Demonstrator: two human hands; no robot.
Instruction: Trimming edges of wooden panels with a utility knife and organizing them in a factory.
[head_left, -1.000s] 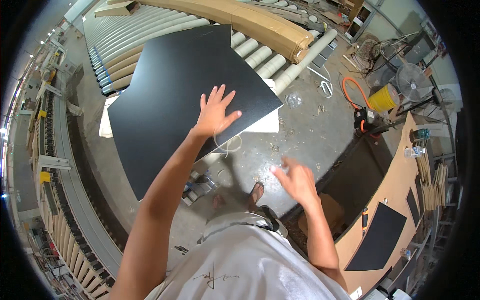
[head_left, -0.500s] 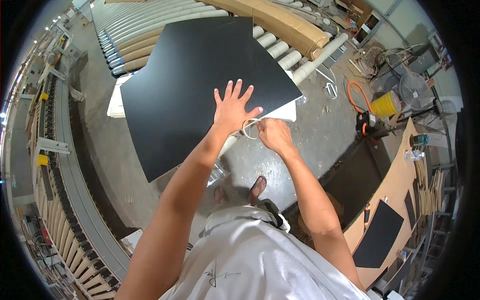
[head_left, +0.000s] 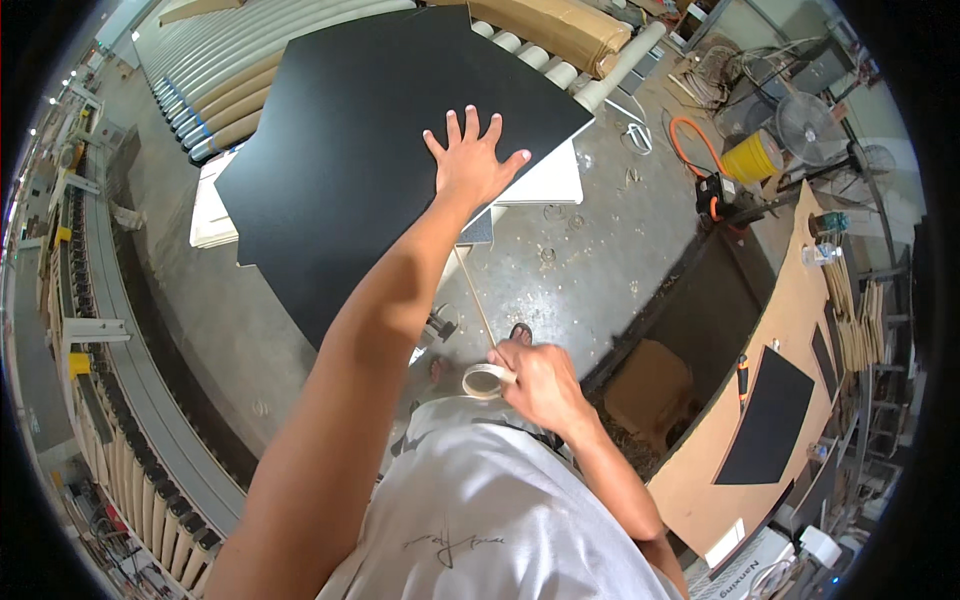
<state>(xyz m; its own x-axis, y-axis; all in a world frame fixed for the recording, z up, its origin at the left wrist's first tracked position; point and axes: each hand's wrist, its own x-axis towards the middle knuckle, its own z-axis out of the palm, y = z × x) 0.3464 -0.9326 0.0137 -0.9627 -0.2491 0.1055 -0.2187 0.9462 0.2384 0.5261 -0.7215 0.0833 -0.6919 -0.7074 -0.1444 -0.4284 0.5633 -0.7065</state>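
Observation:
A large black panel (head_left: 340, 150) lies flat on a stack of white boards (head_left: 552, 178) at the end of a roller conveyor. My left hand (head_left: 472, 165) rests on the panel near its right side, palm down with fingers spread. In front of my waist, my right hand (head_left: 547, 390) is closed on a roll of cream tape (head_left: 488, 367). A narrow tape strip (head_left: 475, 295) runs taut from the roll up to the near edge of the panel and boards. My left forearm crosses the panel's near side and hides part of it.
Conveyor rollers (head_left: 225, 75) and a long brown cardboard bundle (head_left: 560, 38) lie beyond the panel. At right are a yellow reel (head_left: 752, 156), a fan (head_left: 810, 128) and a tan board (head_left: 690, 492) bearing a black piece (head_left: 768, 418) and a cutter knife (head_left: 743, 378). Another conveyor (head_left: 150, 370) runs along the left.
My right hand has drawn back from the panel edge toward my waist with the tape roll, pulling out a strip. My left hand stays spread on the panel.

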